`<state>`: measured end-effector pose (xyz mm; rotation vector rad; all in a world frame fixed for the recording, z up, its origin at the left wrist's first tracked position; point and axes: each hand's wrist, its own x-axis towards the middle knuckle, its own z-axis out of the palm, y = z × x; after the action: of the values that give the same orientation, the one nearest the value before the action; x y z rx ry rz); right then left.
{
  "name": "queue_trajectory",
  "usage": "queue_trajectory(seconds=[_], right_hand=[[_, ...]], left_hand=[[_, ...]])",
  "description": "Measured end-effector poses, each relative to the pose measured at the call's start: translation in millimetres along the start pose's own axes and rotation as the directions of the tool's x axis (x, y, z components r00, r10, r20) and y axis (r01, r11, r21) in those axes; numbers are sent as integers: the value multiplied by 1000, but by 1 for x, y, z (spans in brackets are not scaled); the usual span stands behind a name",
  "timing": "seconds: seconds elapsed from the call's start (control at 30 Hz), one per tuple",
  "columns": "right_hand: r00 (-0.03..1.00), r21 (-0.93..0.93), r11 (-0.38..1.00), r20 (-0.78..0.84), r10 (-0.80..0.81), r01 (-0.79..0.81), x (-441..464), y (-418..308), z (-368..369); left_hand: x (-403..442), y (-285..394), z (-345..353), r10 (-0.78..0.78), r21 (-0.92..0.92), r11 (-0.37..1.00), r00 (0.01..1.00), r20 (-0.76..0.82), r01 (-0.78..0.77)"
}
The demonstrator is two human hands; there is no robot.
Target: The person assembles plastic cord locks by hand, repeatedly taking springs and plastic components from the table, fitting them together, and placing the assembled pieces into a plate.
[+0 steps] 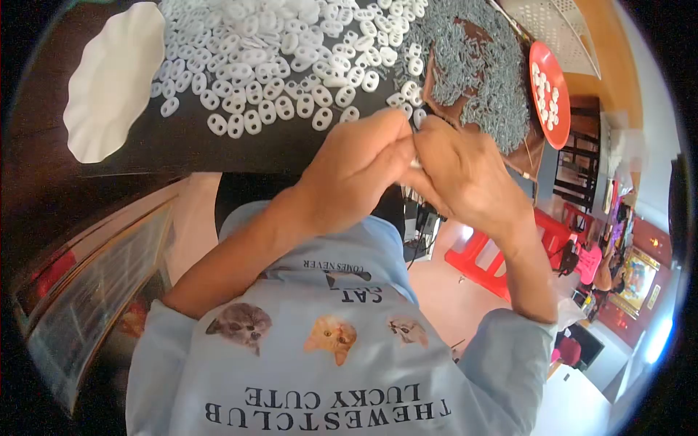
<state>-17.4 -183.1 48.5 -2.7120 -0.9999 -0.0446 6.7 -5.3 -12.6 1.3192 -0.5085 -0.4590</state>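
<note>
My left hand (360, 171) and my right hand (469, 167) meet at the front edge of the dark table, fingers pinched together. A sliver of a small white piece (415, 161) shows between them; the fingers hide most of it. Just beyond lies a large spread of white oval plastic pieces with two holes (267, 111), heaped thicker toward the back. To the right of it is a pile of small grey pieces (498, 109), too fine to make out singly, on a brown sheet (525, 158).
A white wavy-edged dish (109, 87) stands at the table's left. At the right edge, a red plate (539, 58) holds several white pieces. A white perforated basket (542, 22) is behind it. Below right are a red plastic stool (480, 265) and pale floor (454, 312).
</note>
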Motion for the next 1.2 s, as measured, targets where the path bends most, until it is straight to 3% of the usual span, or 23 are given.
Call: queue_trajectory(seconds=[0.03,0.1,0.13,0.33,0.57,0.67,0.73,0.83,1.07,1.2], right_hand=[[1000,-4,1000,-1,-7,7,-1,1,-2],[997,205,976,-12,82,-77,-9,2,-3],[983,399,899,34,182,-181,-13,1,-3],[938,592,741,80,338,-318,-16,-6,-3],[928,600,721,108,357,-348,-14,-4,-6],[964,484,842,19,264,-240,-15,-4,0],[974,266,955,-143,175,-133,-16,-8,7],[982,162,979,-124,141,-120,-15,-9,4],[974,222,973,-201,104,-58,-16,-6,13],[968,484,859,-85,238,-168,-21,-5,2]], left_hand=[[-3,2,-2,-20,25,999,999,40,19],[-4,4,-4,-57,-13,998,997,51,57],[-4,4,-4,-71,-19,997,995,64,72],[-3,3,-4,-68,-16,998,996,63,69],[0,7,-6,-143,-41,988,981,129,150],[1,6,-6,-162,-129,975,978,134,180],[3,13,-12,-202,-118,967,963,179,225],[5,15,-14,-232,-108,959,945,229,262],[3,9,-12,-137,-3,990,968,212,141],[1,9,-10,-117,0,993,972,205,119]])
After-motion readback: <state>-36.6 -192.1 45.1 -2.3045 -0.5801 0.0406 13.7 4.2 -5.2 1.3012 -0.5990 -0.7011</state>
